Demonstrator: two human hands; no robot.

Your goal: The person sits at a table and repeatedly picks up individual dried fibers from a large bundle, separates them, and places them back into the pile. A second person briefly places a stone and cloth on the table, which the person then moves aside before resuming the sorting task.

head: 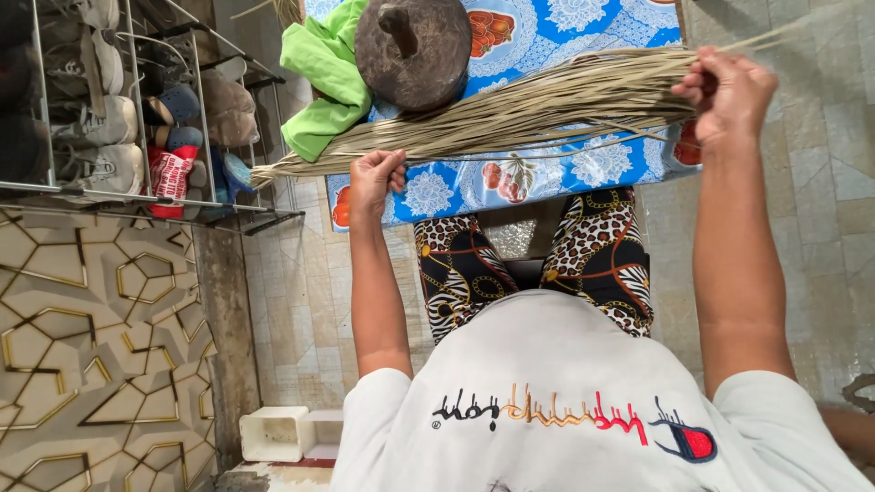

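A long bundle of dry, straw-coloured palm strands (510,114) lies across a table covered with a blue flowered cloth (547,173). My left hand (375,178) is closed on the strands near the bundle's left part, at the table's near edge. My right hand (729,96) is closed on the strands at the right, where thin tips stick out past it. A dark round pot-like object (415,50) with a stubby handle sits on the table behind the bundle, beside a bright green cloth (324,77).
A metal shoe rack (137,118) with several shoes stands at the left. A white plastic container (273,433) sits on the tiled floor. A wall with gold geometric lines (91,346) is at the lower left. My patterned trousers (538,260) show below the table.
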